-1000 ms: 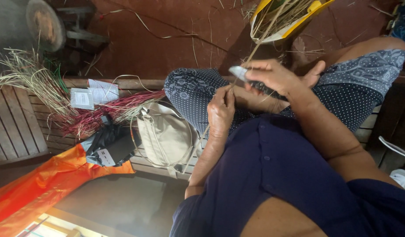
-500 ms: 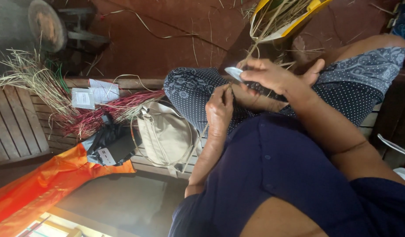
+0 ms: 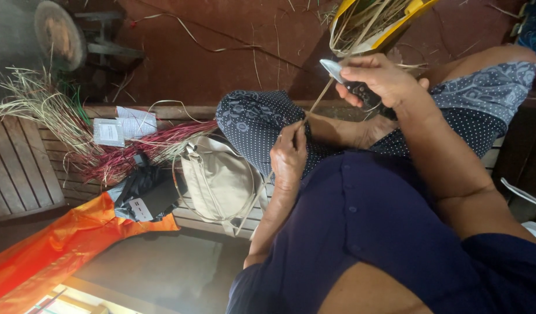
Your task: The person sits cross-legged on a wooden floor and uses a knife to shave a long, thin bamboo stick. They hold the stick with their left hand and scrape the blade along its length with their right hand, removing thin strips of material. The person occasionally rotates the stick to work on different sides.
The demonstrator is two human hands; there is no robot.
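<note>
Where the slatted wooden bench (image 3: pixel 24 174) fills the left of the head view, a loose bundle of pale dried straw stalks (image 3: pixel 41 110) lies across its planks. Just beside it to the right rest two small white paper packets (image 3: pixel 124 125), and below these a sheaf of red-dyed straw strands (image 3: pixel 140 152) spreads over the slats. A crumpled orange plastic sheet (image 3: pixel 53 247) covers the lower left corner. A black plastic-wrapped parcel (image 3: pixel 145 192) lies at the upper edge of that sheet. To its right sits a beige fabric shoulder bag (image 3: pixel 218 180), touching the person's knee in dark blue dotted cloth.

The left hand (image 3: pixel 289 156) is closed, with its fingers pinched on the lower part of a thin pale straw strip (image 3: pixel 315 104). The strip runs diagonally upward and to the right, from the left hand to the right hand. The right hand (image 3: pixel 379 78) is closed in a full grip on a small knife with a dark handle and a short pale blade (image 3: pixel 333 68); the blade meets the strip at its upper part. Above the right hand, a yellow plastic container holding straw stalks (image 3: pixel 370 26) stands on the reddish-brown floor (image 3: pixel 221 52).
</note>
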